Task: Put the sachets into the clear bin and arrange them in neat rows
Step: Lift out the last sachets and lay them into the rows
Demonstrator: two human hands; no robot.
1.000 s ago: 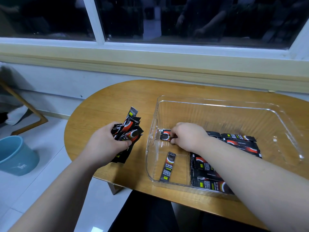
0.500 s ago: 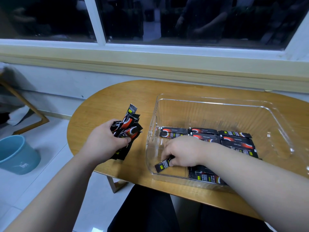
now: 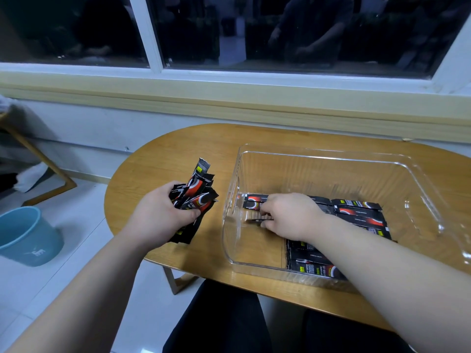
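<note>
Nearest to you, your dark-clad legs (image 3: pixel 224 322) sit under the counter (image 3: pixel 158 169), a rounded wooden top. Both bare forearms reach forward over its near edge.

Left hand (image 3: pixel 163 215): the grip is closed round a bundle of sachets (image 3: pixel 198 189), black with red and white print. They fan upward out of your fist. Their lower ends hang close to the counter, and you cannot tell from here whether they touch it. This hand is outside the clear bin (image 3: pixel 230 225), just beside its left wall.

Right hand (image 3: pixel 288 215): it is inside the bin, low over the floor in the left half. The grip is narrow, with thumb and fingertips pinching a single sachet (image 3: pixel 254 220), seen almost edge-on and held roughly level.

Just beyond that pinch, the far row (image 3: pixel 356 212) lies flat on the bin floor, sachets set lengthwise from left to right and touching one another. Its left-end piece shows past your knuckles. Closer to you, the near row (image 3: pixel 311 266) lies the same way, partly hidden under your right forearm. The bin's near-left corner shows bare floor.

On the tiled floor to the left stands a blue bucket (image 3: pixel 25 238), with a wooden frame (image 3: pixel 51 179) behind it.

Farthest off are the pale sill (image 3: pixel 229 103) and a window (image 3: pixel 254 34) with dark glass.
</note>
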